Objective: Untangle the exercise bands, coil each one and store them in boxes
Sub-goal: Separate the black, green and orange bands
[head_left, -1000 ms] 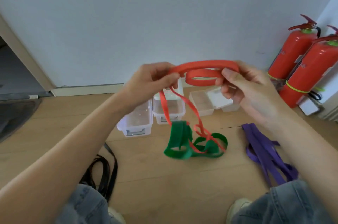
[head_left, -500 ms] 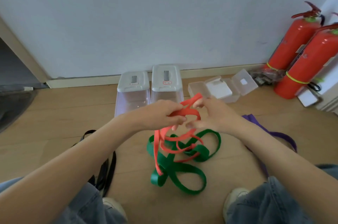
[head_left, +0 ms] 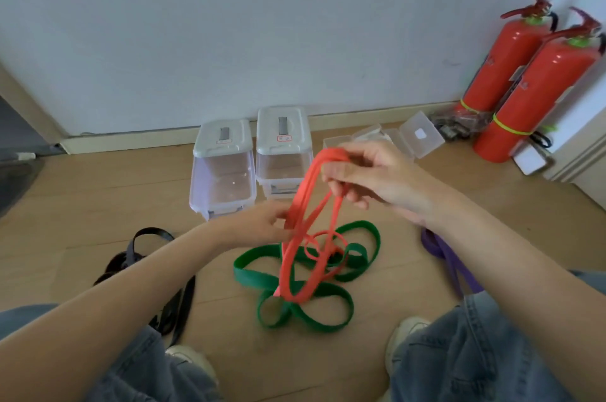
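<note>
A thin red band (head_left: 296, 239) hangs in long loops from my right hand (head_left: 367, 177), which grips its top above the floor. Lower down, my left hand (head_left: 262, 224) pinches the red strands at their left side. The band's lower loops lie across a wide green band (head_left: 306, 280) sprawled in several loops on the wooden floor. A purple band (head_left: 449, 260) lies to the right, partly hidden by my right forearm. A black band (head_left: 144, 254) lies to the left. Two clear boxes with white lids (head_left: 223, 165) (head_left: 283, 152) stand near the wall.
Small open clear cases (head_left: 416, 136) lie behind my right hand. Two red fire extinguishers (head_left: 524, 80) stand in the right corner by the wall. My knees in jeans and my shoes (head_left: 190, 359) frame the floor at the bottom.
My right hand has risen and drawn the red band up into long loops. My left hand has stayed low, sliding to the strands' left side. The bunched red loops have stretched out.
</note>
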